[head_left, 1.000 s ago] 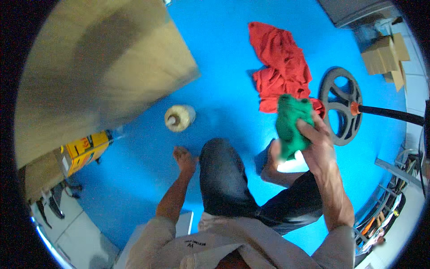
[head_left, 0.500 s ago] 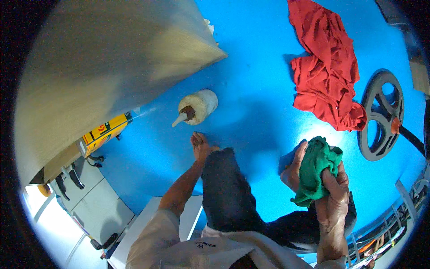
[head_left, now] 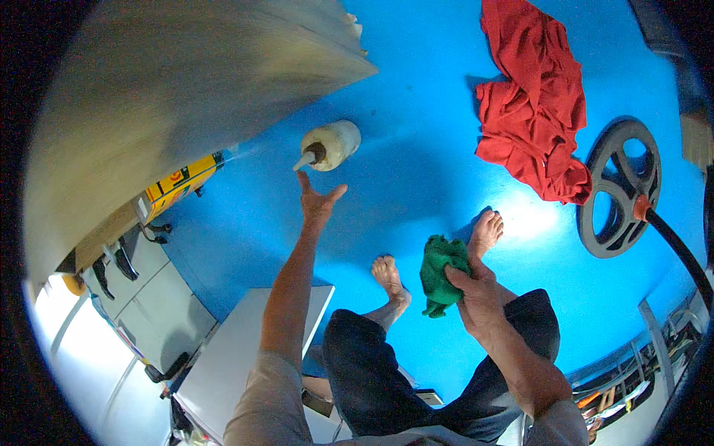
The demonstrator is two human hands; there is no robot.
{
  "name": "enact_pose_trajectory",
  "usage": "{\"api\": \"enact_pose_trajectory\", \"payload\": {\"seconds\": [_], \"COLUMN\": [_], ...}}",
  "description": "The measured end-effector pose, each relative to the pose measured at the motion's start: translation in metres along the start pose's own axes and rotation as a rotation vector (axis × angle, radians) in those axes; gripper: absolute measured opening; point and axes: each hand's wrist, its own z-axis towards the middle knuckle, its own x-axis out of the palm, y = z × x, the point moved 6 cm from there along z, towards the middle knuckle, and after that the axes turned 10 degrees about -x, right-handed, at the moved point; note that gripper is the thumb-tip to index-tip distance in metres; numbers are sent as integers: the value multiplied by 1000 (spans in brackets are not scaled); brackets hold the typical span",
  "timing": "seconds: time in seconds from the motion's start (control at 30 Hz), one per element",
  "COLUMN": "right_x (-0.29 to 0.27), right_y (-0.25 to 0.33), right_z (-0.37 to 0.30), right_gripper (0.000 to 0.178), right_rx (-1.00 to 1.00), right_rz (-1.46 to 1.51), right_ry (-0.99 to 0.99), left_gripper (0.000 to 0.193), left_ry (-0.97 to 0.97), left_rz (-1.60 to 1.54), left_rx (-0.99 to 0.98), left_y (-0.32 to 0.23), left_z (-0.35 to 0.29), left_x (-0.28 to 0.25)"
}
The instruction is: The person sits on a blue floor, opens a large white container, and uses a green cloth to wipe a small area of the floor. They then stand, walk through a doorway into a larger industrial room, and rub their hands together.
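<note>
A bunched green cloth (head_left: 440,281) is gripped in my right hand (head_left: 478,299), the thumb pressed on top of it. My left hand (head_left: 318,206) is stretched forward with thumb and fingers apart, holding nothing. Just beyond its fingertips is a whitish squeeze bottle (head_left: 336,146) with a brown collar and a pale nozzle pointing toward me. Hand and bottle look close, but whether they touch I cannot tell. Ahead on the right, a crumpled red cloth (head_left: 537,104) is spread on the blue floor (head_left: 416,178).
A grey spoked round base (head_left: 621,189) with a black pole stands on the right. A large beige panel (head_left: 201,82) fills the upper left, above a yellow box (head_left: 182,182). Beside my left arm is a white surface (head_left: 245,327). My bare feet (head_left: 388,273) rest on the floor.
My left hand has moved forward to the bottle, its fingers spread. The green cloth and my right hand have shifted left and slightly down. Both my feet now show.
</note>
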Motion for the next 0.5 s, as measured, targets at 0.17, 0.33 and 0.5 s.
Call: {"api": "enact_pose_trajectory", "payload": {"seconds": [0.17, 0.33, 0.5], "right_x": [-6, 1, -4], "right_y": [-23, -20, -15], "right_z": [-6, -10, -12], "right_gripper": [29, 33, 39], "right_rx": [44, 46, 69], "right_rz": [-46, -26, 60], "right_ry": [49, 128, 106], "left_gripper": [138, 139, 117], "left_ry": [-306, -216, -500], "left_rz": [-247, -794, -801], "left_rx": [73, 79, 220], "left_y": [-78, -96, -100], "left_z": [-21, -8, 8], "left_x": [-21, 6, 19]}}
